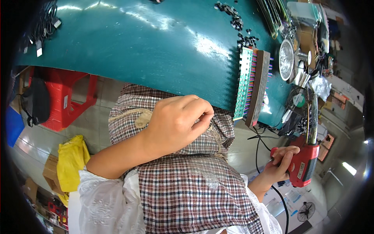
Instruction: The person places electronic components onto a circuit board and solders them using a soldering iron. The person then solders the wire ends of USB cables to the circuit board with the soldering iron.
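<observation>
Green surface [136, 50] is seen across the top, with a red stool [62, 103] set at left. Over the checked cloth [191, 187], the left hand [181, 119] is held, its grip folded closed; whether anything is pinched cannot be told. Low at right, a red tool [303, 165] is clasped by the right hand's [279, 165] grip. Beside a brown bar [260, 89], a green board [243, 84] is laid, near black parts [247, 40].

Gripped in the right hand [281, 167] — a red-and-black, plastic-looking handheld tool [307, 158] with a pale label, out to the side, long metallic-looking tube [313, 121] directed away toward the top.
</observation>
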